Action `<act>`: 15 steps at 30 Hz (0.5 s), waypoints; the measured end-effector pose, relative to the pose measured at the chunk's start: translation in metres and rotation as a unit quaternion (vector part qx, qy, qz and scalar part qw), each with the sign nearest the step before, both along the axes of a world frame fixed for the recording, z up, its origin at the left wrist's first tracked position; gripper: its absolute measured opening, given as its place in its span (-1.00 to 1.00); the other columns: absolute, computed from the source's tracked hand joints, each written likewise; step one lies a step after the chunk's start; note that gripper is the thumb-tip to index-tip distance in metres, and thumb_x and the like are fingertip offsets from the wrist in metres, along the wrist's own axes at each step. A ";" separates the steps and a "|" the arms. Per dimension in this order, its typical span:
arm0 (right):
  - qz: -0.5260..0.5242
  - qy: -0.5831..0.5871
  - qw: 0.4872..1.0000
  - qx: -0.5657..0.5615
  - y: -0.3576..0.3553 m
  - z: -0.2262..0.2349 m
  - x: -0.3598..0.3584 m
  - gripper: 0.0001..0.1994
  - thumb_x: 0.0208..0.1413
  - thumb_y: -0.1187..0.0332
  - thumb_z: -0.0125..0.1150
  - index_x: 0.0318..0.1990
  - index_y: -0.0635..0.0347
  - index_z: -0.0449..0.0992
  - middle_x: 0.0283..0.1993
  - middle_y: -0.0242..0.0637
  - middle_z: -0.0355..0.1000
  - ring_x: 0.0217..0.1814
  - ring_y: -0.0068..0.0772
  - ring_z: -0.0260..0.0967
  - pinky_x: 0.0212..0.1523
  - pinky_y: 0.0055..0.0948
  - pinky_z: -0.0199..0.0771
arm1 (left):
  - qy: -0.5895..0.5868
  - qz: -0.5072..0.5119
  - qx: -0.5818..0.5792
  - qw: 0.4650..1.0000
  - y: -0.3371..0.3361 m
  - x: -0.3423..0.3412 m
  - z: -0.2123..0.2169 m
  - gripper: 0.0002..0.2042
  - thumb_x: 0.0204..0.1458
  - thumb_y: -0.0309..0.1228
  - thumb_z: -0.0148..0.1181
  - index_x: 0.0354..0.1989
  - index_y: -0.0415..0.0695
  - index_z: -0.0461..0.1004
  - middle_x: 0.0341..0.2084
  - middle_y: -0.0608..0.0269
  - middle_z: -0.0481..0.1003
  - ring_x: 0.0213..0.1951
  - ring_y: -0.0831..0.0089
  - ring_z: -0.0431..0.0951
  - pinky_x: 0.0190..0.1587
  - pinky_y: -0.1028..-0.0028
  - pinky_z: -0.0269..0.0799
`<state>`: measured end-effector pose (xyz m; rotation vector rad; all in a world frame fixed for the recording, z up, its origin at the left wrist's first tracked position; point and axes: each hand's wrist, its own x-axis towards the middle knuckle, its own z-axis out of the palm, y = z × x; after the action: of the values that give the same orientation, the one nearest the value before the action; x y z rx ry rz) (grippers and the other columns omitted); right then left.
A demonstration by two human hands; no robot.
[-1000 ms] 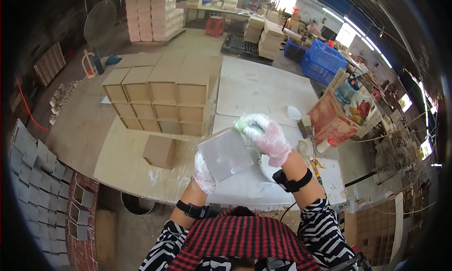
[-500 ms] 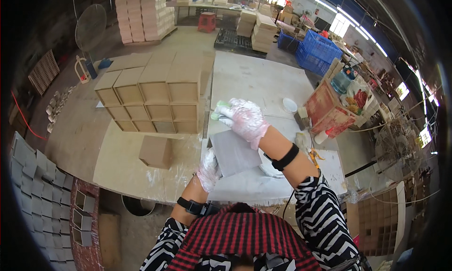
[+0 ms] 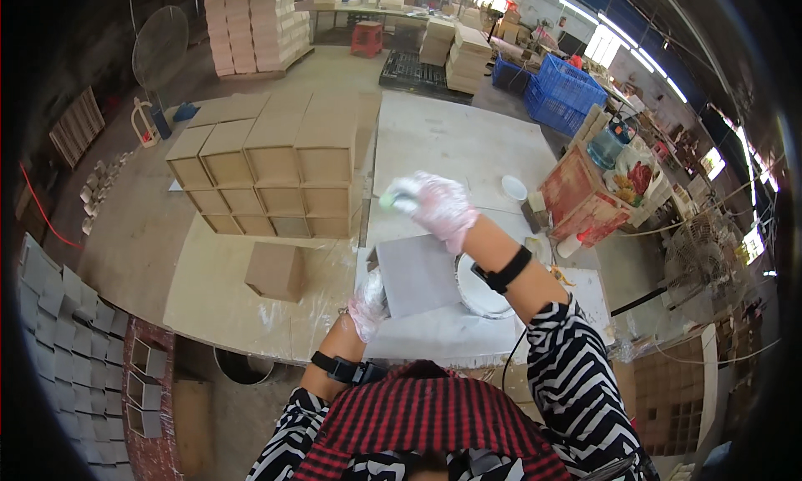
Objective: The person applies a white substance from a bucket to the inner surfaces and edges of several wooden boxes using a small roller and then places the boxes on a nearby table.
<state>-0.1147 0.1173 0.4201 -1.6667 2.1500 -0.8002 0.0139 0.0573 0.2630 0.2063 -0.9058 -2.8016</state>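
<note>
A gloved left hand (image 3: 368, 301) grasps the near-left corner of a grey square panel (image 3: 415, 274) tilted up off the white bench (image 3: 451, 147), while the gloved right hand (image 3: 439, 203), raised just beyond the panel's far edge, is clenched on a small green-and-white sponge (image 3: 393, 198). The panel lies below and toward the worker from that sponge, beside a white bowl (image 3: 480, 295). Stacked cardboard boxes (image 3: 267, 172) crowd the workshop floor to the left.
</note>
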 end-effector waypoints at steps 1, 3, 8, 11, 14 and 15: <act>-0.046 0.099 0.994 0.024 0.000 0.011 0.000 -0.73 0.09 0.32 -0.07 -0.10 0.18 0.42 0.06 -0.22 0.30 0.05 -0.30 0.29 -0.05 -0.35 0.35 | 0.013 -0.008 0.012 1.000 -0.006 0.007 -0.001 -0.62 0.15 -0.25 -0.10 0.10 -0.15 0.25 -0.02 0.21 0.37 -0.02 0.39 0.42 -0.01 0.40 0.39; -0.096 -0.093 0.991 -0.026 0.009 -0.001 -0.013 -0.73 0.09 0.25 0.01 -0.09 0.11 0.42 -0.12 -0.27 0.38 -0.08 -0.37 0.32 -0.08 -0.43 0.32 | 0.020 0.007 0.031 0.999 -0.012 0.018 -0.007 -0.62 0.14 -0.27 -0.08 0.10 -0.15 0.25 -0.01 0.20 0.37 0.00 0.39 0.40 0.01 0.39 0.37; -0.111 -0.228 0.950 -0.182 0.030 -0.056 -0.016 -0.71 0.14 0.22 0.01 -0.07 0.18 0.39 -0.19 -0.37 0.40 -0.19 -0.52 0.30 -0.14 -0.55 0.29 | 0.051 0.064 0.107 0.991 -0.001 0.009 -0.009 -0.62 0.13 -0.31 -0.08 0.11 -0.18 0.25 0.00 0.15 0.37 0.02 0.33 0.39 0.06 0.35 0.33; -0.103 -0.305 0.922 -0.216 0.037 -0.068 -0.006 -0.74 0.14 0.29 0.01 -0.07 0.22 0.38 -0.19 -0.38 0.40 -0.20 -0.58 0.29 -0.17 -0.58 0.30 | 0.045 0.035 0.171 0.984 -0.003 0.011 -0.015 -0.62 0.12 -0.32 -0.08 0.10 -0.19 0.26 0.01 0.11 0.35 0.02 0.30 0.38 0.08 0.34 0.31; -0.148 -0.329 0.913 -0.190 0.047 -0.066 0.007 -0.76 0.13 0.35 0.03 -0.08 0.23 0.39 -0.18 -0.36 0.41 -0.16 -0.60 0.30 -0.17 -0.61 0.30 | 0.057 0.053 0.140 0.987 0.003 0.012 -0.025 -0.62 0.12 -0.31 -0.07 0.08 -0.21 0.27 -0.01 0.07 0.37 0.02 0.28 0.38 0.07 0.33 0.33; -0.152 -0.347 0.907 -0.185 0.053 -0.069 0.006 -0.77 0.12 0.36 0.04 -0.09 0.23 0.39 -0.18 -0.37 0.41 -0.16 -0.60 0.30 -0.17 -0.61 0.30 | 0.061 0.041 0.150 0.986 0.004 0.012 -0.022 -0.63 0.12 -0.31 -0.07 0.07 -0.21 0.27 -0.03 0.07 0.37 0.01 0.28 0.39 0.06 0.34 0.35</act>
<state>-0.1084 0.1698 0.3506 -0.9367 1.8075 -1.6806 0.0263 0.0611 0.2410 0.1082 -0.4367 -2.8242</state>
